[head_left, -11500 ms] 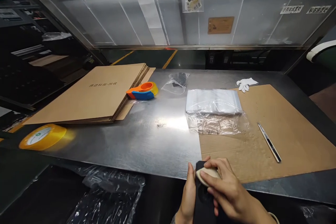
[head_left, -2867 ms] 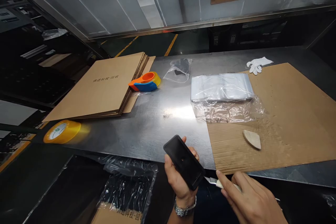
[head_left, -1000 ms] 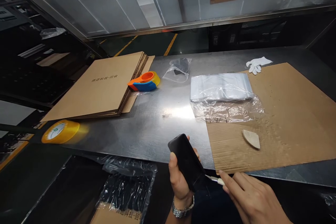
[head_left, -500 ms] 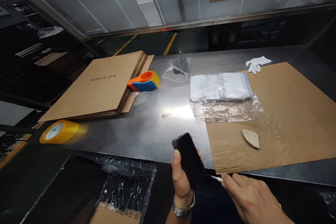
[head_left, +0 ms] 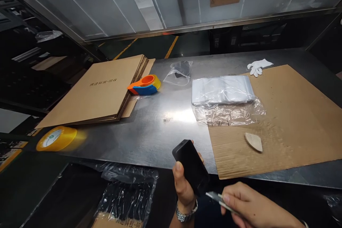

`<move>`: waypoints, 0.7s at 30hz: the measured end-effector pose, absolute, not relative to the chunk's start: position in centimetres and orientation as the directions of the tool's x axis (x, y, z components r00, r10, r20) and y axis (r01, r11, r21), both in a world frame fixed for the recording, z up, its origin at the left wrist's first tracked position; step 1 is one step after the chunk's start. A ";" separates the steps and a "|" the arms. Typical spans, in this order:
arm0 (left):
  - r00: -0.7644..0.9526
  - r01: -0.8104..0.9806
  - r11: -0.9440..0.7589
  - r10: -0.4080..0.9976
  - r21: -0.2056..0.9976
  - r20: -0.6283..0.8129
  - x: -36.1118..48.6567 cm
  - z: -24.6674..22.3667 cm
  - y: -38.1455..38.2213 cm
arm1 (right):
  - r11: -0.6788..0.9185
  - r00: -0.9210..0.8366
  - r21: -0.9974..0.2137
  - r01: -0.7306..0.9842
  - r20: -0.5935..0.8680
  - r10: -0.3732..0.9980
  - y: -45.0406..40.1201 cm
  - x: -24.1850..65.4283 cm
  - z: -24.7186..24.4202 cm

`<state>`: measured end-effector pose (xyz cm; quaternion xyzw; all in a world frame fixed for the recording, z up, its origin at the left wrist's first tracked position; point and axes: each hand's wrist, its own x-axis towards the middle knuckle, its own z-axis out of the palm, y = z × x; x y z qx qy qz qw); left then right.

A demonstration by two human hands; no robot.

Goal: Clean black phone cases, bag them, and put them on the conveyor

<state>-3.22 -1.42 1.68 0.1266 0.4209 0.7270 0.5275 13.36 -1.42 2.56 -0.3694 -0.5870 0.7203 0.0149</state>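
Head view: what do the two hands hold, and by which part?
The left hand grips a black case by its long sides; the right hand holds a knife by its handle.

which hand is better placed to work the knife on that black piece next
Probably the right hand: it holds the knife, with the blade pointing toward the black piece. The left hand is occupied, gripping that piece.

"科技-回收" in black on the cardboard stack [head_left: 93, 94], partly cut-off characters on the lower cardboard [head_left: 108, 220], small green emblem on the tape roll [head_left: 57, 138]
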 end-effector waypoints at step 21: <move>0.141 -0.875 0.406 0.734 0.262 -0.665 -1.1 1.0 -0.5 | 0.426 -0.682 -0.791 0.440 0.014 0.731 0.4 12.4 3.9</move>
